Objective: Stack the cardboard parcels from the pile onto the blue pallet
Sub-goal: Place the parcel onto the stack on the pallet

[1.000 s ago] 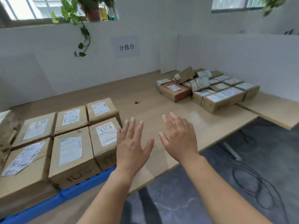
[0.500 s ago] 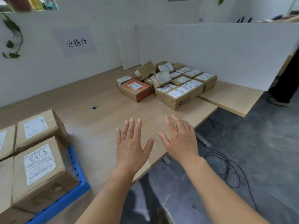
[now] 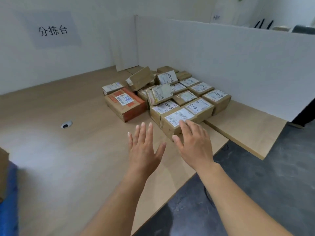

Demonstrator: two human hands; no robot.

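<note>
A pile of several labelled cardboard parcels [image 3: 197,96] lies on the wooden table in the corner by the white partition. The nearest one is a long brown parcel [image 3: 172,122] with white labels on top. My right hand [image 3: 194,143] is stretched out flat just in front of it, fingertips over its near top edge. My left hand [image 3: 144,147] hovers open above the table, a little left of that parcel, holding nothing. An orange-printed box [image 3: 126,104] sits at the pile's left. Only a blurred strip of the blue pallet [image 3: 8,198] shows at the far left edge.
The wooden table [image 3: 68,159] spreads to the left, with a round cable hole [image 3: 66,124]. A second lower tabletop [image 3: 245,130] adjoins on the right. White partition walls [image 3: 221,57] close off the back and right. Dark floor with cables lies below the table edge.
The view has swung right and closer to the pile; the stacked parcels on the pallet have left the frame. Both hands have moved forward, the right one reaching the nearest parcel.
</note>
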